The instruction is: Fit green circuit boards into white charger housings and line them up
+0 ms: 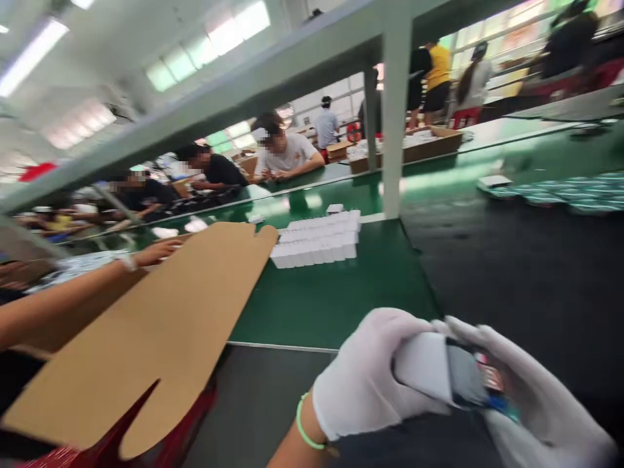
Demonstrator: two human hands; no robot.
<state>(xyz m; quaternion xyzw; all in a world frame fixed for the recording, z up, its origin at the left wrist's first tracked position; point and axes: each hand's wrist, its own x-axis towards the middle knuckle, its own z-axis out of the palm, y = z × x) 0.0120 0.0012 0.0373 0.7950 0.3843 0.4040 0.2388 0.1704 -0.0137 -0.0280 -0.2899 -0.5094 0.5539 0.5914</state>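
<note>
The white box (423, 367) sits between your two gloved hands, low in your view, with its dark band and colourful printed label turned toward the right. It is held up over a dark surface (511, 279), just past the near edge of the green tabletop (331, 305). Your left grip (375, 370) is closed around the plain white side, with a green wristband (305, 422) showing at the wrist. Your right grip (550, 403) is closed along the far side, near the label. With both gloves wrapped around it, the box appears steady and the printed end stays in your sight, though part of the label is hidden.

Ahead, the white cartons (314, 239) stand in tight rows on the tabletop, probably packed close so that they stay square and easy to count. To your left, a co-worker's bare hand (156, 252) rests on the far edge of a die-cut cardboard sheet (146, 325), which seems to be held flat and tilted toward you, its notched edges showing. Overlapping flat printed packs (556, 194) lie in a long shingled line at the far right, and other workers (283, 146) sit along the distant tabletop.
</note>
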